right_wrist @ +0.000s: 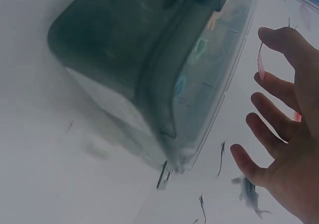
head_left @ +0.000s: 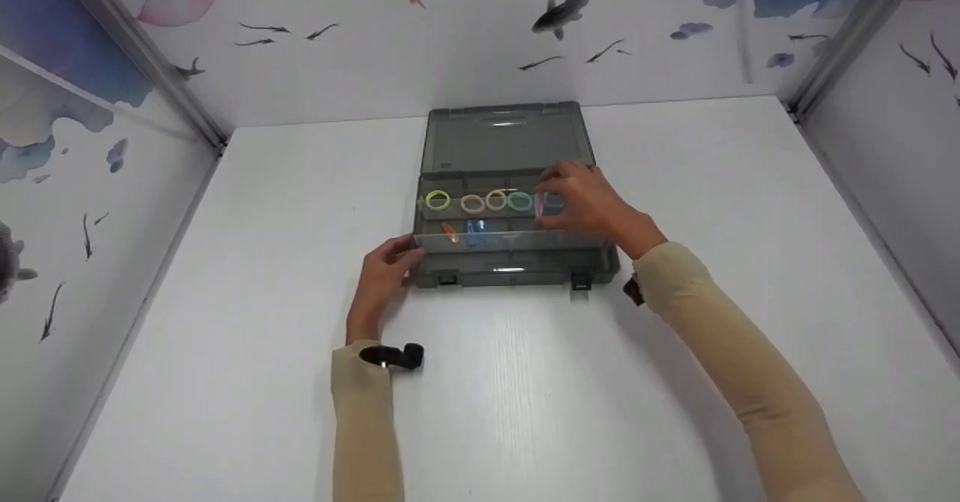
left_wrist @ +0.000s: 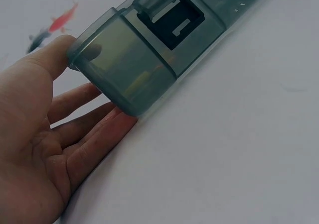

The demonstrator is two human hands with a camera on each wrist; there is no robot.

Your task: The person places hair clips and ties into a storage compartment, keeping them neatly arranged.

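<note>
A grey translucent compartment box (head_left: 517,260) lies with its lid (head_left: 510,142) raised at the back. My left hand (head_left: 384,277) grips its left front corner, thumb over the rim and fingers against the outer side. Over the right part of the box, my right hand (head_left: 589,200) pinches a pink hair tie (right_wrist: 260,62) between thumb and index finger, the other fingers spread. In the back row are a yellow-green hair tie (head_left: 437,200), two peach ones and a green hair tie (head_left: 520,201). An orange hair clip (head_left: 450,232) and blue hair clips (head_left: 477,232) lie in the middle row.
The box stands on a white table (head_left: 480,397), near its back edge. White panels with painted fish (head_left: 568,10) enclose the back and both sides. Two latches (head_left: 581,281) jut from the front of the box. A dark strap device (head_left: 401,356) sits on the left wrist.
</note>
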